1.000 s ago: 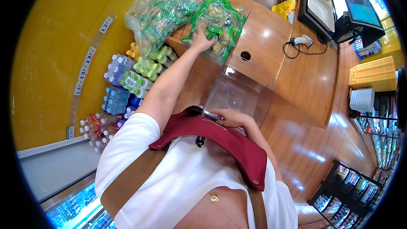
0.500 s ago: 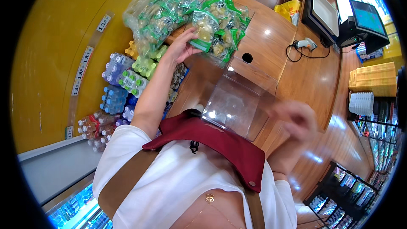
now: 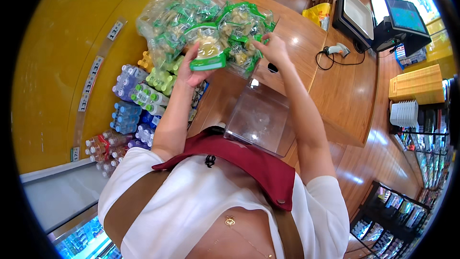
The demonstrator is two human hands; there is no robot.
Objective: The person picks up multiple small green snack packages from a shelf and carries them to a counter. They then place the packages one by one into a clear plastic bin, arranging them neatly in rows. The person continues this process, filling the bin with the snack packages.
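My left hand [image 3: 194,69] holds a clear food packet with green edges [image 3: 209,47] upright, its fingers behind and under the pack. Pale, lumpy pieces show through the film. To the right, my right hand [image 3: 274,50] has its fingers curled against the edge of a pile of similar green-edged packets [image 3: 241,21] and pinches one there. A large clear plastic bag [image 3: 184,7], filled with more such packets, stands behind my left hand. Below my hands, an open clear plastic box [image 3: 256,117] sits close to my body.
Shrink-wrapped bottles [image 3: 127,115] stand stacked at the left beside a yellow wall. On the wooden counter [image 3: 306,48] are a round hole, a barcode scanner [image 3: 338,50] with a black cable, a scale with a white tray [image 3: 358,12] and a screen [image 3: 407,17]. Yellow baskets [image 3: 417,84] stand farther right.
My left hand has drawn its packet away from the pile, down and left. My right hand has moved from beside the clear box up to the pile.
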